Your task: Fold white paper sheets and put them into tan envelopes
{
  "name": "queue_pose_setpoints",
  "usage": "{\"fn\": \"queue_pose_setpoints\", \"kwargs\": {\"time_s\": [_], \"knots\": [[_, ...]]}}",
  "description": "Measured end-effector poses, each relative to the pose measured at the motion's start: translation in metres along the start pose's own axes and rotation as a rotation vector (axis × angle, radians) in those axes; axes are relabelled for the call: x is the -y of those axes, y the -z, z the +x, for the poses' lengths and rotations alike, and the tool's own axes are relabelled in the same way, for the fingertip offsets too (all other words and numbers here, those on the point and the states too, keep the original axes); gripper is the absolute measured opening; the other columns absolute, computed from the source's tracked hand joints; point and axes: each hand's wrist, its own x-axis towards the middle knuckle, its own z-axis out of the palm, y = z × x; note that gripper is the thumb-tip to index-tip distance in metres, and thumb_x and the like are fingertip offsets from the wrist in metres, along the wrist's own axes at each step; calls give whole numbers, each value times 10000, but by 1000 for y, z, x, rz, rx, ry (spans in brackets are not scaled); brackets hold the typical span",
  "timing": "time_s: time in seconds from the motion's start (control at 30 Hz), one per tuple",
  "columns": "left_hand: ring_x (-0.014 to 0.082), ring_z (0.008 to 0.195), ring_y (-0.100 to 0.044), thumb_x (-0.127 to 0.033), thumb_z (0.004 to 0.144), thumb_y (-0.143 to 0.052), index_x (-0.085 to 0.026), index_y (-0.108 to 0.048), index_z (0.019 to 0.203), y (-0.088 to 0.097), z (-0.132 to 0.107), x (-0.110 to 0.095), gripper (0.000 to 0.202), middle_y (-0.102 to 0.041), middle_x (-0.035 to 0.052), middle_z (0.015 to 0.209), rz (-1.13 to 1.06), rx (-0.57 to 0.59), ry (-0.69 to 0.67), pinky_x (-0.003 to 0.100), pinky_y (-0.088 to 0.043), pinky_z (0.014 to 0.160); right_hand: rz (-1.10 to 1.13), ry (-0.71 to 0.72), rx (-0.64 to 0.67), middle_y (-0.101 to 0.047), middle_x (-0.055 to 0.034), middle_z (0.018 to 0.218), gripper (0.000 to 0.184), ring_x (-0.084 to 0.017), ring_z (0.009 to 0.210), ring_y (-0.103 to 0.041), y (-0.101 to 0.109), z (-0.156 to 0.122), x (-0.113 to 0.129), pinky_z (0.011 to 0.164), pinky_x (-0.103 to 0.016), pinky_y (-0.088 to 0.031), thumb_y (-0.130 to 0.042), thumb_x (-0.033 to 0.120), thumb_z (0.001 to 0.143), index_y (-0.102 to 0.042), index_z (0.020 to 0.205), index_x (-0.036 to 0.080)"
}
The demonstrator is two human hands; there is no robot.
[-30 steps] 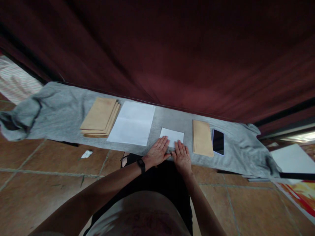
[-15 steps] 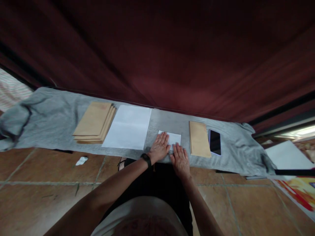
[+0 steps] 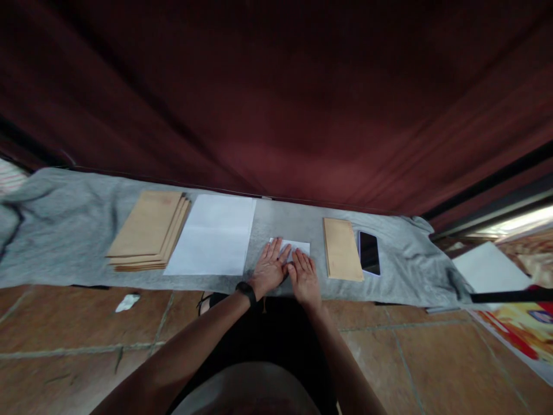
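Both my hands lie flat, fingers stretched out, on a small folded white paper (image 3: 297,245) on a grey cloth (image 3: 64,230). My left hand (image 3: 270,266), with a black band at the wrist, covers the paper's left part. My right hand (image 3: 303,276) presses its right part, and the two hands touch each other. Only the paper's far edge shows above my fingers. Neither hand grips anything.
A stack of brown envelopes (image 3: 148,238) and white sheets (image 3: 212,242) lie to the left. One brown envelope (image 3: 341,248) and a dark phone (image 3: 369,253) lie to the right. A dark red curtain (image 3: 276,98) hangs behind. A paper scrap (image 3: 127,301) lies on the tiled floor.
My hands slid further up over the folded paper and closer together, hiding more of it. The camera tilted, shifting everything slightly left and down.
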Motion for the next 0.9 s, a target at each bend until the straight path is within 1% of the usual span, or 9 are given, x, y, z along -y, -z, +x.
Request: {"fn": "queue_pose_setpoints", "kwargs": {"time_s": [0.07, 0.13, 0.23, 0.3, 0.43, 0.53, 0.67, 0.9], "knots": [[311, 1515, -188, -336, 964, -457, -178, -319, 1545, 0, 0, 0, 618, -219, 168, 1637, 6, 12, -2, 493, -178, 1221, -3, -3, 22, -466, -118, 1520, 515, -235, 1429, -399, -5, 9, 5, 1182, -449, -285, -282, 373, 1063, -408, 1504, 139], [307, 1512, -201, -306, 964, -442, -164, -311, 1548, 0, 0, 0, 615, -233, 175, 1631, 12, 15, 8, 486, -184, 1220, -22, -8, 31, -442, -127, 1533, 527, -237, 1442, -376, -9, 14, 7, 1190, -450, -266, -299, 379, 1061, -380, 1517, 129], [305, 1509, -216, -289, 963, -436, -164, -311, 1549, -1, -1, 0, 612, -250, 169, 1628, 20, 2, 7, 487, -192, 1218, -65, -12, 24, -416, -145, 1546, 542, -247, 1453, -355, -13, 14, 6, 1195, -457, -247, -317, 391, 1058, -372, 1519, 112], [305, 1508, -219, -292, 961, -443, -159, -321, 1545, -1, -1, 2, 611, -258, 166, 1626, 24, -11, -7, 488, -191, 1219, -88, -6, 22, -404, -139, 1554, 537, -248, 1453, -353, -13, 12, 3, 1193, -456, -251, -310, 393, 1059, -373, 1520, 126], [293, 1503, -240, -317, 974, -434, -156, -345, 1534, -1, -2, 5, 590, -285, 161, 1617, 28, -25, -18, 478, -184, 1224, -133, -8, 13, -391, -136, 1564, 513, -257, 1449, -361, -12, 10, -3, 1183, -464, -263, -321, 383, 1057, -399, 1511, 156], [295, 1499, -251, -373, 984, -426, -142, -355, 1527, 1, -2, 9, 594, -304, 168, 1607, 31, -20, -6, 486, -177, 1226, -162, -5, -6, -380, -158, 1566, 516, -273, 1443, -367, -14, 10, -6, 1172, -480, -272, -345, 376, 1051, -402, 1508, 142], [300, 1499, -251, -456, 986, -420, -105, -365, 1516, 3, -4, 14, 638, -311, 182, 1601, 35, -25, 21, 487, -183, 1226, -186, -12, -16, -375, -167, 1568, 528, -283, 1441, -364, -16, 9, -9, 1161, -484, -282, -339, 382, 1049, -395, 1509, 128], [290, 1496, -262, -447, 989, -399, -70, -345, 1519, 1, -9, 20, 652, -316, 185, 1597, 43, -50, 46, 471, -201, 1223, -235, -85, -27, -397, -185, 1549, 549, -289, 1425, -389, -18, 7, -16, 1144, -496, -303, -280, 377, 1056, -361, 1524, 104]]}}
